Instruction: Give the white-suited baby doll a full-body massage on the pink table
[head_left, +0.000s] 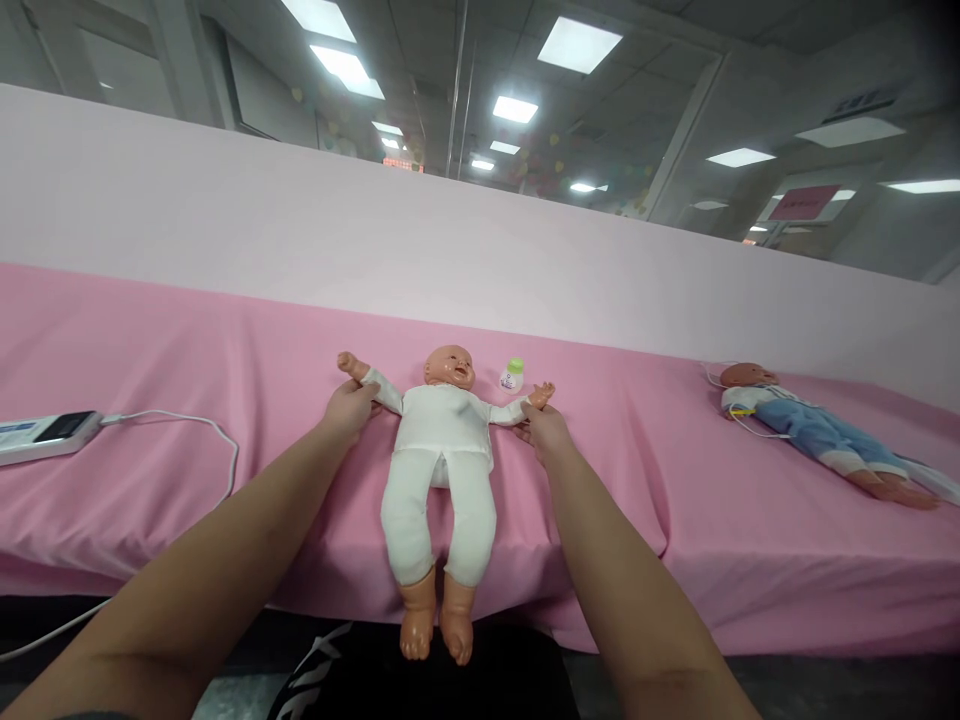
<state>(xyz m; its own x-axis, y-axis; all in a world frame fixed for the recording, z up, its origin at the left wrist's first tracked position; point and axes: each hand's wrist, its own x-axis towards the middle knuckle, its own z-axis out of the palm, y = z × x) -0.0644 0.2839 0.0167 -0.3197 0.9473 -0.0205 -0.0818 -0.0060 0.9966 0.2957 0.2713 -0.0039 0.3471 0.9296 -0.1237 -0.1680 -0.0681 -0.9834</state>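
A baby doll with a white cloth body lies face up on the pink sheet, its arms stretched out sideways and its feet past the front edge. My left hand is closed around the doll's arm at the wrist on the left side. On the other side, my right hand grips the doll's other forearm near its hand. Fingertips of both hands are partly hidden behind the doll's arms. Just above the right-side arm, a small bottle with a green cap lies by the doll's head.
A pink sheet covers the long table against a white wall. At the left lies a white device with a dark screen and a cable. Far right, a second doll in blue trousers has thin tubing about it.
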